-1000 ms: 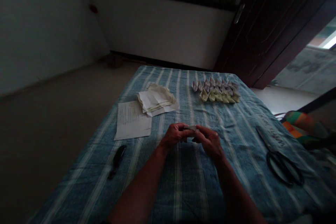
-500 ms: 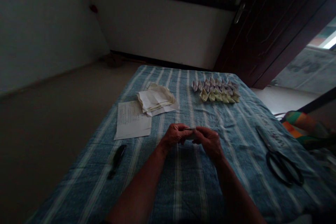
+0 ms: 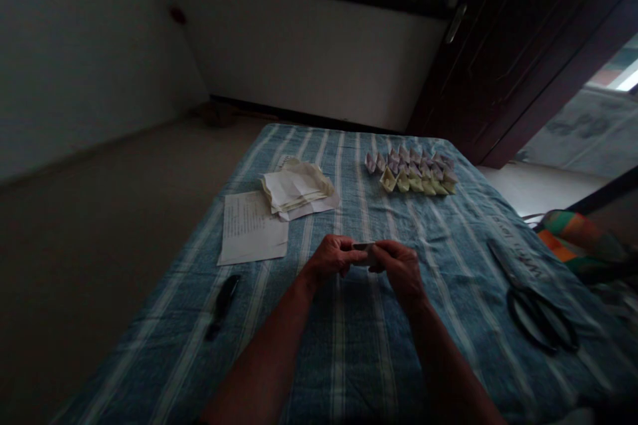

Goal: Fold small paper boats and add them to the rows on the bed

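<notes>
A small folded piece of paper (image 3: 363, 248) is pinched between both my hands above the blue striped cloth (image 3: 349, 345). My left hand (image 3: 331, 256) grips its left end with curled fingers. My right hand (image 3: 399, 269) closes on its right end. Much of the paper is hidden by my fingers. Several small folded paper shapes (image 3: 411, 171), white and yellowish, stand in rows at the far right of the cloth.
A loose pile of white paper pieces (image 3: 296, 189) and a printed sheet (image 3: 252, 229) lie to the left. A dark pen-like tool (image 3: 222, 304) rests near the left edge. Black scissors (image 3: 531, 305) lie at the right. A colourful cloth (image 3: 578, 239) sits beyond the right edge.
Both hands stay together on the folded paper; the fingers have shifted slightly along it. Nothing else has moved.
</notes>
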The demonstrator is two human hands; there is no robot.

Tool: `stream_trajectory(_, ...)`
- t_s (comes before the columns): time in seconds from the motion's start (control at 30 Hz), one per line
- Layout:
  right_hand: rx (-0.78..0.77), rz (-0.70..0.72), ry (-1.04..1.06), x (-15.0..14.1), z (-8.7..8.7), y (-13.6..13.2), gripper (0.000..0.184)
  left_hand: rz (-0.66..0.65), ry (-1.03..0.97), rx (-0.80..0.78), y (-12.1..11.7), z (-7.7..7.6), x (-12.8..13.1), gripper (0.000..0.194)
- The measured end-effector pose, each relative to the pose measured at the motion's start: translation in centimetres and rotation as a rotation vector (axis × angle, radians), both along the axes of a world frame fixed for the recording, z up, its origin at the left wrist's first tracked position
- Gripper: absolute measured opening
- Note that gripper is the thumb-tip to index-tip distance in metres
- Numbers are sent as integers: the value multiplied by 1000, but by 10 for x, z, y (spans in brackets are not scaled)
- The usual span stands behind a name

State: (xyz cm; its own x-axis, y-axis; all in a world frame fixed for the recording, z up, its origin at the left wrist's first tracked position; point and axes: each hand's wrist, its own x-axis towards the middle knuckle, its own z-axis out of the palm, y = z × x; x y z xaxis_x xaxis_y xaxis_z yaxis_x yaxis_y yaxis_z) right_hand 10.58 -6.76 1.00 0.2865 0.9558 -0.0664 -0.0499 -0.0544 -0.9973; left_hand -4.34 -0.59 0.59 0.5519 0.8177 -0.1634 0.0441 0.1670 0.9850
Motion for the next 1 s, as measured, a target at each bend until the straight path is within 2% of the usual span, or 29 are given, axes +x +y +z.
stream_trajectory(0.2, -5, -8, 54, 0, -2, -2, 28, -56, 26, 3, 0, -3, -1, 24)
stream_trajectory(0.53, -50, 68, 55, -1, 1, -3, 32, -74, 28, 10, -1, -2, -2, 29)
stream_trajectory(0.87, 86, -92, 85, -6, -6, 2, 26, -95, 46, -5, 0, 3, -2, 29)
stream_trajectory(1.0, 64, -101, 133, -7, -7, 2, 29, -62, 60, 4, -1, 5, -1, 28)
